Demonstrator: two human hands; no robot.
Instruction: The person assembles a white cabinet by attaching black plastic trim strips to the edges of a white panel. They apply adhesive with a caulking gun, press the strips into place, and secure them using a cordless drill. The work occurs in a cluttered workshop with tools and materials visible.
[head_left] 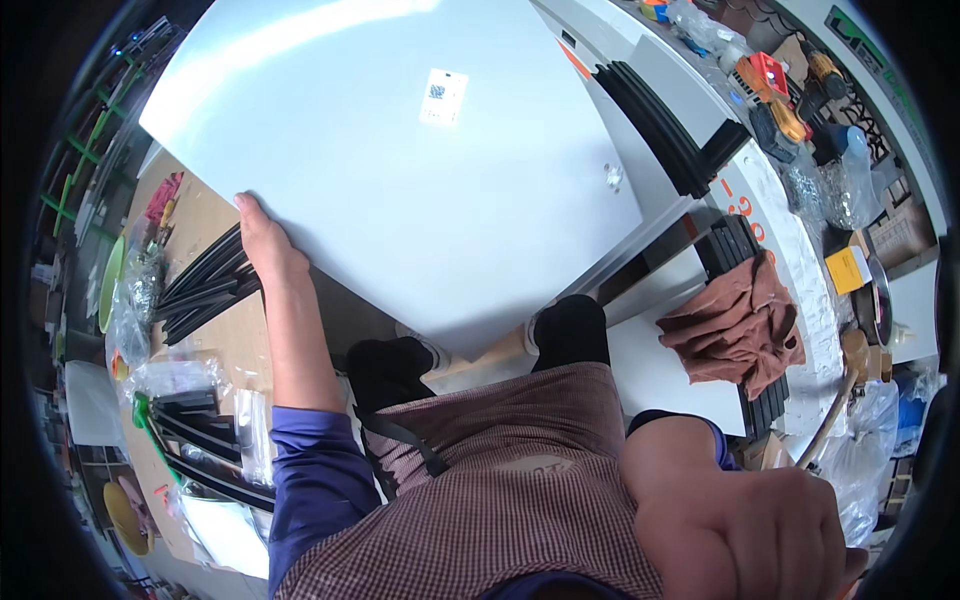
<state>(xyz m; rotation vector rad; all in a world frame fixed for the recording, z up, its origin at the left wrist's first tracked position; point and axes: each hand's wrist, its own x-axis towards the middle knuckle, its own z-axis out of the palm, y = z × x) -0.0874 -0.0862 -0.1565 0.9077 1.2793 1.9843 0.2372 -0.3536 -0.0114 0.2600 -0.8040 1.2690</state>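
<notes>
A large glossy white panel (400,210) is tilted in front of me, with a small label (443,97) on its face and a near corner between my legs. My left hand (265,235) grips its left edge, thumb on top and the other fingers hidden beneath. Close to the camera, my right hand (745,525) is closed in a fist, away from the panel; what it holds, if anything, is hidden. Just beyond that fist is a wooden-handled tool (840,395); I cannot tell whether the hand touches it.
Black profile strips (215,280) lie on a brown board at left, and more black strips (655,125) at upper right. A brown cloth (735,325) drapes over a stack at right. Beyond it, a white ledge holds an orange-and-black power tool (775,105), bags and a yellow box (848,269).
</notes>
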